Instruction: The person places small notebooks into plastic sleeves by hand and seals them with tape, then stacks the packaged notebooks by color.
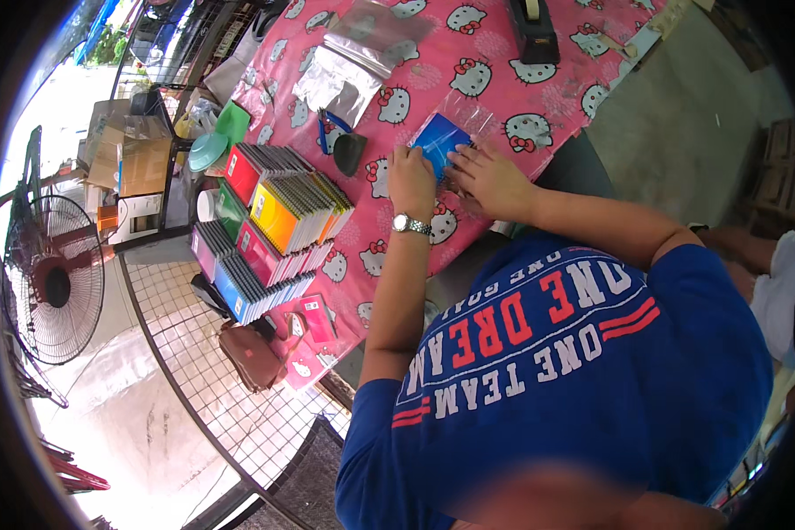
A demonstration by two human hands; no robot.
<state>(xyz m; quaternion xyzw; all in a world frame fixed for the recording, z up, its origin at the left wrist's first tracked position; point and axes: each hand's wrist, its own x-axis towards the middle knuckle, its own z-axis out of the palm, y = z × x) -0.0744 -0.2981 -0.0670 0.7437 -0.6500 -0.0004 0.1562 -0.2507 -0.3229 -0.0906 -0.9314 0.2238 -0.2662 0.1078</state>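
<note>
A blue notebook (442,144) lies on the pink tablecloth, inside or partly under a clear plastic bag (473,122) that reaches past its far edge. My left hand (412,174), with a silver watch at the wrist, grips the notebook's left edge, its fingers curled. My right hand (488,179) grasps the right edge, fingers bent over the cover and the plastic; its thumb is hidden. Left of my hands are blue-handled pliers (331,132) and a small dark object (350,155) whose kind I cannot make out.
Stacks of spiral notebooks (278,212) in several colours stand at the table's left. Flat clear plastic bags (362,53) lie at the far side, near a black tape dispenser (534,40). A brown pouch (250,356) sits by the left edge; a fan (53,283) stands beyond.
</note>
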